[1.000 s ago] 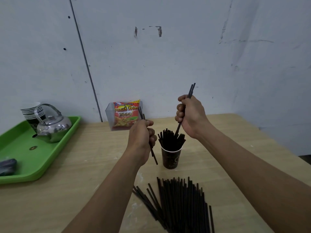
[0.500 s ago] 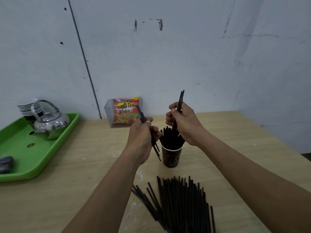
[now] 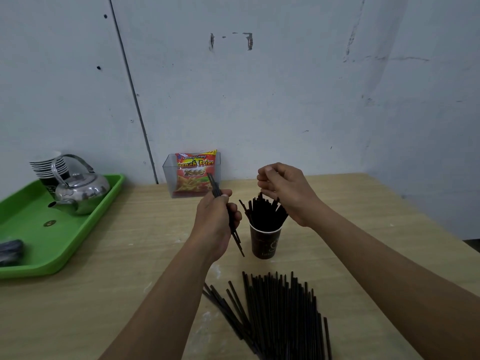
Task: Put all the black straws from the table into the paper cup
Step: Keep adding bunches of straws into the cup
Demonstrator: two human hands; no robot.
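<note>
A dark paper cup (image 3: pixel 265 244) stands on the wooden table (image 3: pixel 130 255), packed with upright black straws (image 3: pixel 263 213). Just above them my right hand (image 3: pixel 288 193) hovers with loosely curled fingers that hold nothing; its fingertips are close to the straw tops. My left hand (image 3: pixel 217 219), left of the cup, grips a few black straws (image 3: pixel 237 240) that slant from upper left to lower right. A loose pile of several black straws (image 3: pixel 281 315) lies on the table in front of the cup, near me.
A green tray (image 3: pixel 31 229) at the left carries a steel kettle (image 3: pixel 81 190), a stack of paper cups (image 3: pixel 46 165) and a dark object at its near end. A clear box with a French fries packet (image 3: pixel 194 175) stands against the wall.
My right hand lowered its straws into the cup and let go of them. My left hand stayed beside the cup with its straws.
</note>
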